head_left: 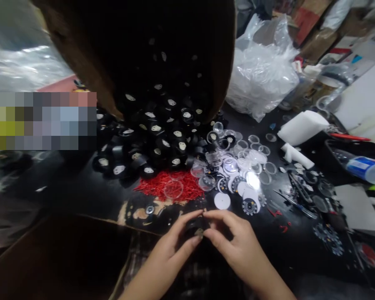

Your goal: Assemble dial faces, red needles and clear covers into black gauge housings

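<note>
Near the table's front edge, my left hand and my right hand meet fingertip to fingertip. Between them is a small black round housing with a pale plate on it, pinched by the fingers of both hands and partly covered by them. Just beyond lies a heap of thin red plastic pieces. Clear round covers and white discs are scattered to the right, along with black printed dials. Similar black housings with pale plates form a large pile behind.
A dark open container leans over the housings. At the back right are a clear plastic bag and a white roll. A thin screwdriver-like tool and a bottle lie right. A small metal disc sits near the edge.
</note>
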Tool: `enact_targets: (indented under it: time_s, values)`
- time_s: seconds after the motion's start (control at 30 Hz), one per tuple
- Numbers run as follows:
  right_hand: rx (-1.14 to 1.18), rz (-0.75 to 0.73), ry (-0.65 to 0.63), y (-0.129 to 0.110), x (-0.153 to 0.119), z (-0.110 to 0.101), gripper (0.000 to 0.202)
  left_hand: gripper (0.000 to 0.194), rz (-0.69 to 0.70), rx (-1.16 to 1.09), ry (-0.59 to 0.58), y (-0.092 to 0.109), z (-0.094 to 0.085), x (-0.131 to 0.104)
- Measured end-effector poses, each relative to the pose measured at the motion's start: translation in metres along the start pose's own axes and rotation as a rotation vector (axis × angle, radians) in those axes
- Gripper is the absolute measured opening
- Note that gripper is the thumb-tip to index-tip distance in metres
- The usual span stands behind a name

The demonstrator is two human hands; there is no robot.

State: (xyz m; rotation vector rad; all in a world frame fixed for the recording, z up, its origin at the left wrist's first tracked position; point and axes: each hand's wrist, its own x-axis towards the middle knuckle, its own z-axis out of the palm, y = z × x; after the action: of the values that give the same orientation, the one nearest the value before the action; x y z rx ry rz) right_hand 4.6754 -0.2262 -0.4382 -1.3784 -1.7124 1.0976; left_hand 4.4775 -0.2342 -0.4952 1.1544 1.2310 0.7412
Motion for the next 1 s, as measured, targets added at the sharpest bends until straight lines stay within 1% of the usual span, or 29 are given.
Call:
enact_targets:
  time_s: [0.07, 0.13, 0.17, 0.23, 0.3, 0.4, 0.47, 0.5, 0.57, 0.63, 0.7, 0.8, 0.87, 0.9, 1.0]
  values:
    - [-0.02, -0.083, -0.066, -0.011, -0.013, -0.008, 0.022, 0.047, -0.052, -0.064, 0.074, -0.007, 0.001, 0.0]
    - [-0.079, -0.172, -0.14, -0.021, -0.028, -0.018, 0.022, 0.05, -0.094, -0.173, 0.119, -0.011, 0.004, 0.0]
    - [-0.113, -0.195, -0.159, -0.023, -0.035, -0.023, 0.022, 0.049, -0.104, -0.239, 0.127, -0.011, 0.006, 0.0]
    - [-0.158, -0.19, -0.139, -0.019, -0.042, -0.032, 0.023, 0.045, -0.111, -0.367, 0.125, -0.007, 0.01, -0.001]
    - [-0.233, -0.108, -0.024, -0.002, -0.038, -0.04, 0.025, 0.04, -0.128, -0.46, 0.102, -0.001, 0.013, -0.002]
    - [-0.498, 0.143, 0.211, 0.036, -0.022, -0.054, 0.025, 0.036, -0.173, -0.546, 0.109, 0.006, 0.019, -0.002]
    - [-0.665, 0.252, 0.243, 0.058, -0.012, -0.061, 0.033, 0.035, -0.189, -0.602, 0.117, 0.009, 0.025, 0.0]
    - [-0.713, 0.261, 0.227, 0.066, -0.009, -0.063, 0.036, 0.035, -0.185, -0.623, 0.108, 0.009, 0.028, 0.001]
    - [-0.748, 0.235, 0.223, 0.074, -0.005, -0.065, 0.036, 0.037, -0.159, -0.632, 0.064, 0.008, 0.033, 0.002]
    - [-0.717, 0.218, 0.258, 0.076, -0.004, -0.064, 0.032, 0.041, -0.117, -0.606, 0.034, 0.006, 0.035, 0.003]
    - [-0.656, 0.224, 0.307, 0.073, -0.002, -0.061, 0.03, 0.042, -0.103, -0.58, 0.032, 0.004, 0.033, 0.002]
    - [-0.474, 0.218, 0.34, 0.069, 0.001, -0.057, 0.022, 0.038, -0.12, -0.614, 0.056, 0.005, 0.029, -0.001]
    - [-0.331, 0.204, 0.322, 0.067, 0.005, -0.054, 0.019, 0.038, -0.154, -0.67, 0.07, 0.007, 0.028, -0.002]
    - [-0.279, 0.198, 0.302, 0.066, 0.006, -0.052, 0.021, 0.04, -0.172, -0.694, 0.071, 0.009, 0.029, -0.002]
    - [-0.223, 0.179, 0.261, 0.067, 0.011, -0.048, 0.027, 0.047, -0.21, -0.748, 0.025, 0.015, 0.03, -0.003]
